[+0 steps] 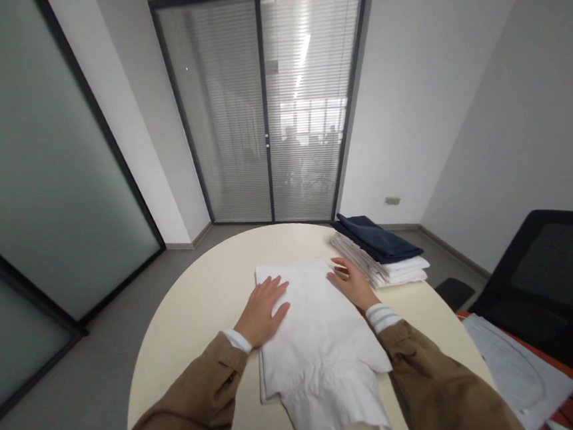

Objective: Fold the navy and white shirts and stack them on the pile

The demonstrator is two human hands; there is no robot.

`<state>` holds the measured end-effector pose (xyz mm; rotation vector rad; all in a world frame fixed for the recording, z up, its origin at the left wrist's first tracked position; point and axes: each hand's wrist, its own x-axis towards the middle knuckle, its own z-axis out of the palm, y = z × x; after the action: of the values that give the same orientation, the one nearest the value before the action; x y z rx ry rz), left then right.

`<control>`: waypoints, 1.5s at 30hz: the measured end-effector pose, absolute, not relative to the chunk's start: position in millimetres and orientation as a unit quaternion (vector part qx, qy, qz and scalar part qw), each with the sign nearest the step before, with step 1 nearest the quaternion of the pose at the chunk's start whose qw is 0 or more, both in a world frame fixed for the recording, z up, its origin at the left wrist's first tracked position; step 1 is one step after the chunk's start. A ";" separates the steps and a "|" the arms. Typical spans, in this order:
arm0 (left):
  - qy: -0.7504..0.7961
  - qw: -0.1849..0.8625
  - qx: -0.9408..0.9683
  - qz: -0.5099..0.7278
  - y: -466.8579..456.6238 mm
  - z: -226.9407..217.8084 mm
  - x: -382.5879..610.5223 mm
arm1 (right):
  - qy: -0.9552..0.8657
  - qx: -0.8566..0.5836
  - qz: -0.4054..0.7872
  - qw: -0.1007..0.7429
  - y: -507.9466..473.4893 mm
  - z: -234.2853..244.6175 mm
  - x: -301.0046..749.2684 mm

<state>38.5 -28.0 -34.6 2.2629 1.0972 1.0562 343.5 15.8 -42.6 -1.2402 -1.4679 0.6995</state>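
Note:
A white garment point(317, 336) lies partly folded on a round cream table point(199, 309). My left hand point(263, 309) rests flat on the garment's left edge with its fingers spread. My right hand point(353, 284) lies on the garment's right edge, fingers stretched out towards the far side. Both arms wear brown sleeves with white cuffs.
A stack of folded clothes point(380, 250), white pieces with a dark navy one on top, sits at the table's far right. A black chair point(547, 272) stands at the right, with a white item point(520, 368) on an orange surface. Glass doors with blinds point(267, 109) lie ahead.

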 end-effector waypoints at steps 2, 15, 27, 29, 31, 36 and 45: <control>0.407 0.180 0.835 0.322 -30.1 -43.9 40.7 | -0.680 -0.497 0.253 0.476 8.9 -36.0 346.3; 0.437 0.046 0.870 0.223 -33.8 -20.0 41.8 | -0.820 -0.526 0.042 0.220 -6.5 -30.6 338.2; 0.395 0.110 0.890 0.199 -27.3 -23.4 37.0 | -0.875 -0.443 0.168 0.100 -28.0 -24.1 328.1; 0.342 0.142 0.913 0.171 -34.6 -19.0 37.2 | -0.868 -0.452 0.186 0.089 -26.0 -27.0 329.0; 0.314 0.159 0.927 0.134 -39.3 -17.6 37.0 | -0.866 -0.452 0.195 0.085 -25.0 -26.8 330.5; 0.307 0.157 0.925 0.160 -35.3 -16.1 28.6 | -0.853 -0.489 0.138 0.116 -27.5 -24.3 336.8; 0.419 0.144 0.887 0.129 -34.0 -6.0 7.3 | -0.777 -0.597 0.064 0.188 -26.4 -21.2 351.2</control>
<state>7.3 -34.0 -6.0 2.5578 1.2091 0.3718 351.2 -26.4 -21.2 -1.6807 -2.1873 0.1799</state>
